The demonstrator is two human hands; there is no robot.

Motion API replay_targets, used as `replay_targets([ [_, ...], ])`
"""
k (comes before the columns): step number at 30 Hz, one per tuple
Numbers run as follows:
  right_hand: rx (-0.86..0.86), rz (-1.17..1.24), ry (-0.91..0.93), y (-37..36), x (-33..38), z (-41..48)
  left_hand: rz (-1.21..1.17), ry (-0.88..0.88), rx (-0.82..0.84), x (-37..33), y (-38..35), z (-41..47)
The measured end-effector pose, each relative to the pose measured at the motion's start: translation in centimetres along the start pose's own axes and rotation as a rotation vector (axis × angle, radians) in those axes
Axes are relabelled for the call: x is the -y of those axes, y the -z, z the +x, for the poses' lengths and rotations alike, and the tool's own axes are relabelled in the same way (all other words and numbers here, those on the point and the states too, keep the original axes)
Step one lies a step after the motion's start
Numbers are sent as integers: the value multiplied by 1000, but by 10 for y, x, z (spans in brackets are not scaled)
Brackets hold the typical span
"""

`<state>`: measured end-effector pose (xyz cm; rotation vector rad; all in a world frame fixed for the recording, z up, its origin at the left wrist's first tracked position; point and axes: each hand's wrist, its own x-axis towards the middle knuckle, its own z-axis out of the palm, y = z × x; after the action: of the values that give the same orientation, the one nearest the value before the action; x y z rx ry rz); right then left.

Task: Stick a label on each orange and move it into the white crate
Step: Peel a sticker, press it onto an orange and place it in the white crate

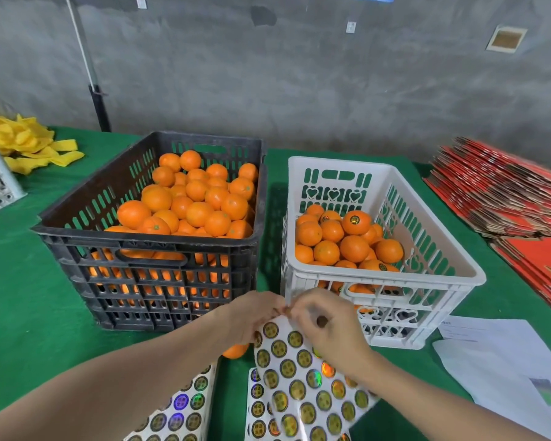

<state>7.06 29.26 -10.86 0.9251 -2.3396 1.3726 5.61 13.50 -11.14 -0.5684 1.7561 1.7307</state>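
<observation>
A black crate (58, 237) on the left is heaped with unlabelled oranges (198, 198). To its right the white crate (442, 249) holds several oranges (350, 246), some with round dark labels. In front of both crates, my left hand (252, 316) and my right hand (328, 323) meet at the top corner of a lifted label sheet (303, 380), fingertips pinching there. One loose orange (234, 351) lies on the table under my left hand, mostly hidden.
More label sheets lie flat on the green table (29, 313), one at lower left (178, 412) and one under the lifted sheet. White papers (506, 361) lie at right, red flat cartons (506, 192) at far right, yellow foam nets (26, 141) at far left.
</observation>
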Motion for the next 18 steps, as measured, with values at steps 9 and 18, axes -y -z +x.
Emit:
replay_targets([
  [9,519,-129,-186,8,-1,23,696,-300,6,-3,16,-8],
  [18,646,-341,-58,-7,-14,10,773,-963,-194,-39,86,-94],
])
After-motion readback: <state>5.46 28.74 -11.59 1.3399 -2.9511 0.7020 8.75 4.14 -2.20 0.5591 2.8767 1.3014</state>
